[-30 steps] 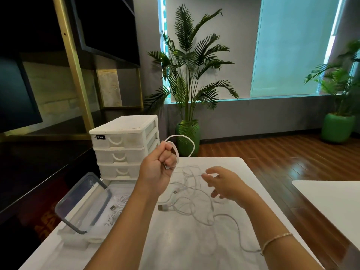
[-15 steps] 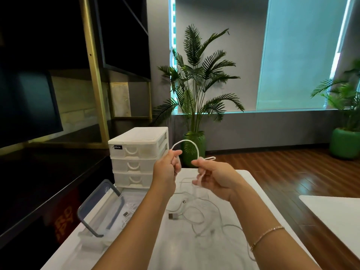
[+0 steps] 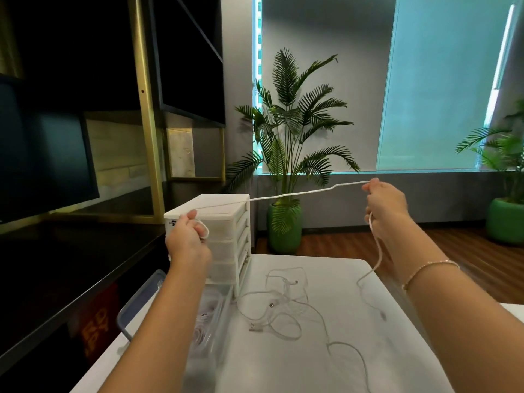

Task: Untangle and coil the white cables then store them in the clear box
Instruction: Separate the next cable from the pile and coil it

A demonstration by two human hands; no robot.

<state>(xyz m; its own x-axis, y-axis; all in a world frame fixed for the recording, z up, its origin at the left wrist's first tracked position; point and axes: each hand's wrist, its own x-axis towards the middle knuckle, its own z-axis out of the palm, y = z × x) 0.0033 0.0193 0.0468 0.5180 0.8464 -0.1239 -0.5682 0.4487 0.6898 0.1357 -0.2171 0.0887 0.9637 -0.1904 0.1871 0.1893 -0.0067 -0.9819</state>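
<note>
Both hands pinch one white cable [image 3: 283,196], stretched between them above the table [image 3: 312,370].

The left hand [image 3: 185,241] grips a small loop of it; the right hand [image 3: 385,204] pinches it farther along, the rest trailing down to the table. More tangled cables [image 3: 280,304] lie below, count unclear. One clear box [image 3: 209,316] holds coiled cables beside one drawer unit [image 3: 226,239].

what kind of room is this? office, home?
Likely an office or lounge, not certain. Cues: a white table with a small drawer unit, dark shelving with gold posts, potted palms by a large blinded window, wood floor.
</note>
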